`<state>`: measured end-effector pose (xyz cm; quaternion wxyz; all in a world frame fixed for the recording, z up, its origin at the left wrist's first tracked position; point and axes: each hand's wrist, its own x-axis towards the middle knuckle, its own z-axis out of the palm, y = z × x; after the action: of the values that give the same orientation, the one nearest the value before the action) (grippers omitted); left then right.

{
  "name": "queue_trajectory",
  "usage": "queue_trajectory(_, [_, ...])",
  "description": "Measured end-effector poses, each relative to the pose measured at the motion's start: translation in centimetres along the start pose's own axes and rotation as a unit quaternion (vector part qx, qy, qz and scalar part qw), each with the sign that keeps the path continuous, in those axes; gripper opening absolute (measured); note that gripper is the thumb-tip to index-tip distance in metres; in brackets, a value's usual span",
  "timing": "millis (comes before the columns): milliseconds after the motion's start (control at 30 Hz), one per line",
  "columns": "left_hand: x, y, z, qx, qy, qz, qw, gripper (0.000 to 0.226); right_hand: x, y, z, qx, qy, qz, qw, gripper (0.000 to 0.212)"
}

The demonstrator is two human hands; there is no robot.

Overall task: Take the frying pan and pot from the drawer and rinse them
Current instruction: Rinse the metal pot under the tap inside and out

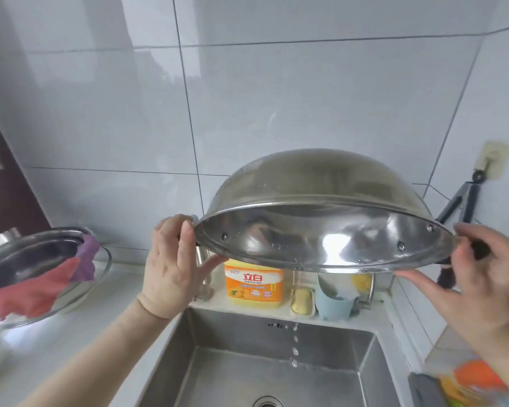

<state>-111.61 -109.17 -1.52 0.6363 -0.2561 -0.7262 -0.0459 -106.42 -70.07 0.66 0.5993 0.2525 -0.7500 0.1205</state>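
A wide, round-bottomed stainless steel pan [321,201] is held upside down and tilted above the steel sink [218,362]. Water runs off its lower rim in drops that fall into the basin. My left hand [174,259] grips the pan's left side handle, thumb on the rim. My right hand [488,271] grips the dark handle on the right side. A second steel pan or lid [33,259] sits on the counter at the left, with a red and purple cloth [50,283] draped over its edge.
On the ledge behind the sink stand an orange dish-soap bottle [253,282], a soap dish [301,301] and a pale blue cup [335,304]. Tongs [465,201] hang from a wall hook at right. Orange packaging [476,383] lies on the right counter. The sink drain [268,402] is below.
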Motion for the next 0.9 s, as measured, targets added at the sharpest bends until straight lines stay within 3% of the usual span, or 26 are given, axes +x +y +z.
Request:
queue_trajectory(100, [2.1,-0.1,-0.4,0.022,0.008,0.001,1.000,0.125,1.7,1.0,-0.6,0.004,0.010,-0.021,1.000,0.047])
queue_trajectory(267, [4.9,1.3,-0.8,0.053,0.014,-0.003,0.999,0.106,3.8,2.9,-2.0,0.026,-0.003,-0.046,0.999,0.044])
queue_trajectory(500, [5.6,4.5,-1.3,0.063,-0.027,-0.019,0.997,0.094,3.7,5.1,-3.1,0.075,-0.022,-0.050,0.996,0.063])
queue_trajectory(567, [5.2,5.2,-1.4,0.037,-0.081,-0.049,0.995,0.096,2.9,5.5,-3.0,0.087,-0.071,-0.015,0.994,0.078])
queue_trajectory(633, [4.6,5.4,-1.5,-0.009,-0.167,-0.102,0.981,0.110,1.9,6.1,-2.6,0.100,-0.166,0.039,0.980,0.113])
queue_trajectory(733, [3.7,5.6,-1.5,-0.081,-0.337,-0.196,0.917,0.139,1.3,7.0,-1.7,0.142,-0.322,0.131,0.927,0.137])
queue_trajectory(800, [2.8,5.8,-1.2,-0.141,-0.461,-0.250,0.840,0.147,0.7,7.5,-0.7,0.169,-0.424,0.185,0.870,0.131])
queue_trajectory(900, [0.8,5.5,-0.4,-0.213,-0.567,-0.303,0.735,0.148,-1.0,7.9,0.5,0.202,-0.531,0.216,0.794,0.126])
